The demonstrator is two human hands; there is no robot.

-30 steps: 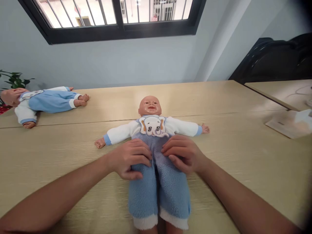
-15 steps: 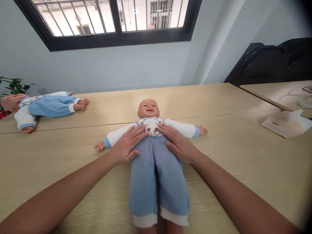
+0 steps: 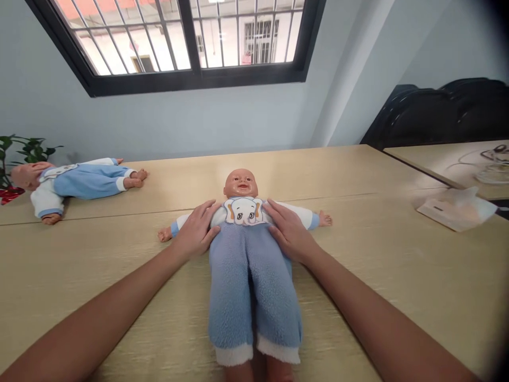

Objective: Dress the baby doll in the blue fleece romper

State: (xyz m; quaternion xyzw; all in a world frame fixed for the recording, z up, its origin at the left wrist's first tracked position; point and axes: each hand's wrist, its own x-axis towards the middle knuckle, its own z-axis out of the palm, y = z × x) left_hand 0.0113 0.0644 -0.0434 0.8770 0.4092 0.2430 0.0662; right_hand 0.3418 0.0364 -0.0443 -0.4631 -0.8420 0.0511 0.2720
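Note:
A baby doll lies on its back in the middle of the table, its head away from me and its arms spread. It wears fuzzy blue trousers and a white top with an elephant face on the chest. My left hand rests flat over the doll's upper arm and side, fingers stretched out. On the opposite side, my right hand lies with extended fingers along the edge of the chest, near the shoulder. Neither hand grips anything. The doll's feet are cut off by the lower edge of the view.
Another doll in similar clothes lies at the far left, by a potted plant. A whitish packet is on the right, with a coiled cable beyond it. Black chairs stand behind, and a barred window is ahead.
My left hand has slid outward from the chest to the doll's arm. My right hand has shifted slightly toward the shoulder, uncovering more of the elephant face. The view has tilted up a little.

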